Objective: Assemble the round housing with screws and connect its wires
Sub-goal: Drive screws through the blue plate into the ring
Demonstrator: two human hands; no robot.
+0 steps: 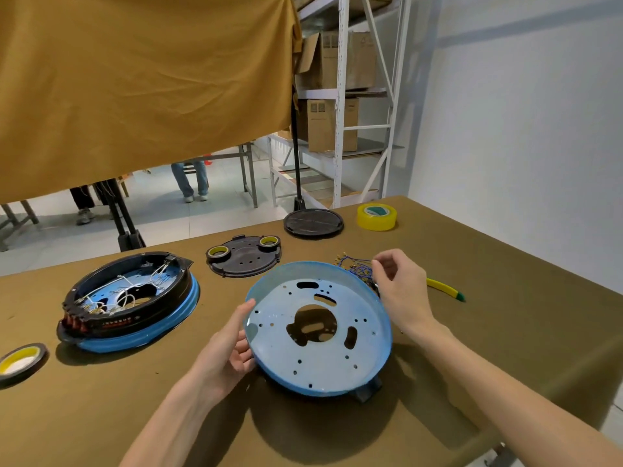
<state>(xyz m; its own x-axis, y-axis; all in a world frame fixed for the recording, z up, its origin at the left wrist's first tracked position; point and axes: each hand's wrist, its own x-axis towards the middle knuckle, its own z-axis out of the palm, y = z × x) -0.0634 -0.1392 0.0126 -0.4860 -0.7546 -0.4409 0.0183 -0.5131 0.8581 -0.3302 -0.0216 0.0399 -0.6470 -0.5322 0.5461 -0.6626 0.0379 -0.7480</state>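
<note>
A blue round pan (337,358) with many holes and a large centre opening is tilted up off the table. My left hand (232,348) grips its left rim. My right hand (399,284) hovers over its far right rim, thumb and forefinger pinched together; whether they hold something small I cannot tell. A bundle of blue wires with brass terminals (354,264) lies just behind that hand. At the left sits a second round housing (128,301), black ring on a blue base, with white wires inside.
A black plate (244,256) carrying two small tape rolls lies mid-table, with a black round lid (313,223) and a yellow tape roll (376,216) behind it. A yellow-green pen (445,288) lies at the right. Another tape roll (21,362) sits at the left edge.
</note>
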